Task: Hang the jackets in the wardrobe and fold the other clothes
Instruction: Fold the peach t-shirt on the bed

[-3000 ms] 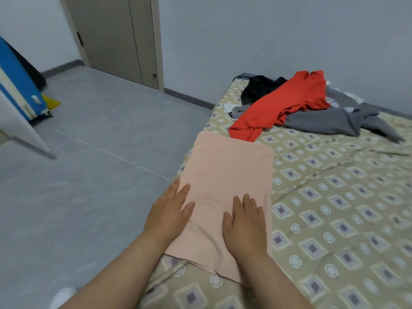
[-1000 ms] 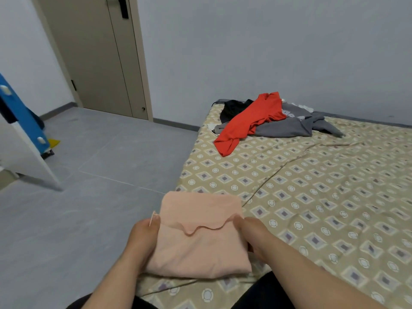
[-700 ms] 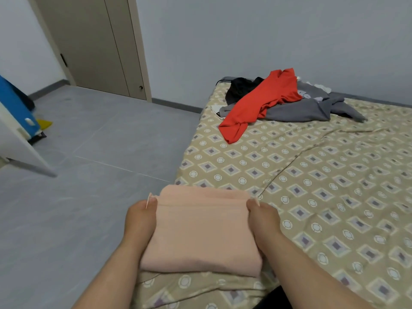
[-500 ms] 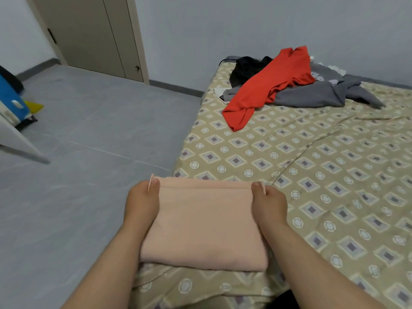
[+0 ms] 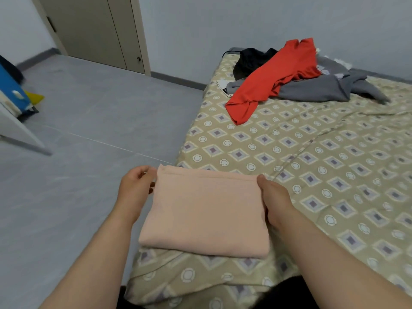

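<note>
A peach garment (image 5: 205, 210), folded into a thick rectangle, lies on the near left corner of the bed (image 5: 312, 175). My left hand (image 5: 136, 186) sits just off its far left corner, fingers loosely curled, holding nothing. My right hand (image 5: 273, 197) grips the right edge, thumb on top at the far right corner. A red garment (image 5: 274, 74) lies unfolded at the far end of the bed, draped over a grey garment (image 5: 321, 90) and a black garment (image 5: 249, 61).
The bed's left edge drops to grey floor (image 5: 89, 130). Beige doors (image 5: 95, 30) stand in the far wall. A white panel (image 5: 15, 130) and a blue object (image 5: 11, 90) stand at the left.
The flat peach garment was folded in half toward me and set on the bed corner. My left hand has let go of its far left corner since half a second ago.
</note>
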Available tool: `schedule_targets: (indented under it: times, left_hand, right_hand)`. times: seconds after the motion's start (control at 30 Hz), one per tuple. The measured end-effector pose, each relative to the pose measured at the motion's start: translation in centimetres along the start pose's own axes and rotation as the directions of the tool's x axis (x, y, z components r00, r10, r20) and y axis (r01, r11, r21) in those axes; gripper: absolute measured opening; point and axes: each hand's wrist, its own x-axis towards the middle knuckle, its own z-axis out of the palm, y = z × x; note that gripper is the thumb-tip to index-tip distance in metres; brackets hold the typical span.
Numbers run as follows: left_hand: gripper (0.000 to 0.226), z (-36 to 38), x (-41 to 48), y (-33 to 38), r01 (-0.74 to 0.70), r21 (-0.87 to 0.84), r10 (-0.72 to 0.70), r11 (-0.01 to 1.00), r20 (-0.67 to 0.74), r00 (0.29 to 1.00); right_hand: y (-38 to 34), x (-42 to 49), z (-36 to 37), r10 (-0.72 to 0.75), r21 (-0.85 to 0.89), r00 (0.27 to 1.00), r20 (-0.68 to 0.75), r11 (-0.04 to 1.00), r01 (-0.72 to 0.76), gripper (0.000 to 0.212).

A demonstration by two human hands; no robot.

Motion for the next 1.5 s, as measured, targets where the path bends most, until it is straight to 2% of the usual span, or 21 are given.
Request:
schedule_targets:
  times: [0.1,0.17,0.23,0.3,0.33,0.43,0.57,0.73,0.83,0.9,1.03,1.17,1.3,1.37,1.5]
  left_hand:
    - [0.022,-0.9,-1.9,-0.2,-0.085,0.269,0.097,0.959,-0.033,0.995]
    - [0.015,-1.4,-3.4,-0.8,-0.015,0.343,0.029,0.939,-0.033,0.999]
    - [0.016,-2.1,-5.0,-1.1,0.15,0.311,-0.16,0.939,0.008,0.987]
    - [0.013,-2.6,-6.7,-0.8,0.345,0.213,-0.369,0.914,0.084,0.926]
    - [0.01,-2.8,-7.4,-0.5,0.41,0.165,-0.43,0.897,0.11,0.896]
    - [0.015,-3.9,-8.3,-0.4,0.481,0.114,-0.495,0.869,0.174,0.852]
    - [0.023,-5.2,-8.9,-0.5,0.571,0.134,-0.586,0.81,0.242,0.774]
    - [0.026,-5.1,-9.8,-0.9,0.654,0.062,-0.636,0.754,0.32,0.703]
    - [0.029,-4.3,-10.4,-0.8,0.641,0.01,-0.604,0.768,0.344,0.719]
    - [0.028,-3.5,-10.6,-0.9,0.596,0.034,-0.579,0.802,0.286,0.763]
    - [0.024,-2.4,-10.5,-1.6,0.545,-0.047,-0.534,0.837,0.146,0.833]
    - [0.02,-1.8,-10.7,-2.3,0.472,-0.034,-0.472,0.881,0.019,0.881]
    - [0.024,-1.7,-10.4,-2.3,0.426,0.02,-0.426,0.905,-0.011,0.905]
    - [0.027,-1.9,-10.1,-2.1,0.392,0.062,-0.393,0.918,0.006,0.919]
    - [0.02,-1.8,-9.5,-1.7,0.278,0.05,-0.28,0.959,0.047,0.959]
  right_hand:
    - [0.0,-1.2,-1.1,0.094,0.116,0.992,0.088,0.988,-0.104,0.034]
    - [0.1,-2.7,-1.5,0.125,0.166,0.984,0.124,0.975,-0.145,0.021]
    - [0.4,-4.4,-1.9,0.171,0.102,0.976,0.136,0.977,-0.185,0.009]
    - [0.6,-5.8,-2.4,0.204,0.024,0.97,0.131,0.978,-0.209,0.007]
    - [0.6,-6.5,-2.6,0.219,-0.007,0.967,0.131,0.976,-0.22,0.006]
    - [0.6,-8.6,-3.3,0.262,-0.081,0.956,0.134,0.964,-0.253,0.009]
    - [1.0,-10.6,-4.3,0.342,-0.242,0.929,0.139,0.922,-0.304,0.009]
    - [1.7,-10.8,-4.9,0.483,-0.33,0.858,0.176,0.85,-0.411,0.012]
    - [2.1,-10.5,-4.7,0.52,-0.339,0.831,0.198,0.832,-0.44,0.025]
    - [2.5,-10.3,-4.4,0.506,-0.327,0.84,0.196,0.841,-0.431,0.032]
    - [2.8,-9.8,-4.2,0.427,-0.218,0.898,0.107,0.891,-0.398,0.016]
    - [3.4,-9.8,-3.9,0.352,-0.257,0.934,0.058,0.91,-0.326,0.012]
    - [3.8,-9.3,-3.4,0.219,-0.325,0.976,0.012,0.924,-0.203,0.025]
    - [3.7,-9.2,-2.9,0.148,-0.304,0.989,0.0,0.942,-0.141,0.03]
    - [3.6,-8.6,-2.1,0.094,-0.287,0.995,-0.037,0.953,-0.101,0.034]
